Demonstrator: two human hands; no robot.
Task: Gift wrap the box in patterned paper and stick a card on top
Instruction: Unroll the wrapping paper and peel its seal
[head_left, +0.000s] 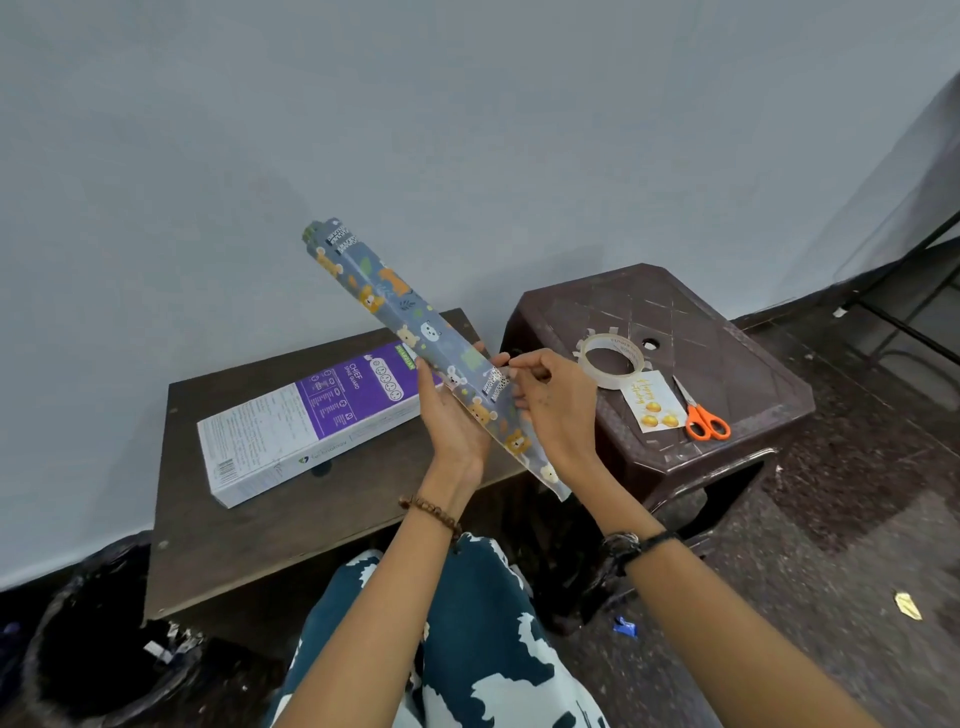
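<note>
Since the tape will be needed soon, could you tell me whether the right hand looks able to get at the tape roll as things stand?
Probably yes. The tape roll lies in the open on the plastic stool, just beside the right hand, with nothing between them. That hand is busy, though, pinching the sticker on the wrapping paper roll.

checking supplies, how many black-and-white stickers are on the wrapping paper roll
2: one sticker near the roll's far end, another sticker under the right hand's fingertips. Others may be hidden behind.

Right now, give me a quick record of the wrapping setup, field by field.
paper: patterned roll held up, still rolled
left hand: left hand grips the roll
right hand: right hand pinches at the roll's sticker label
box: box lies unwrapped on low table
stool: stool holds tape roll, card, scissors
</note>
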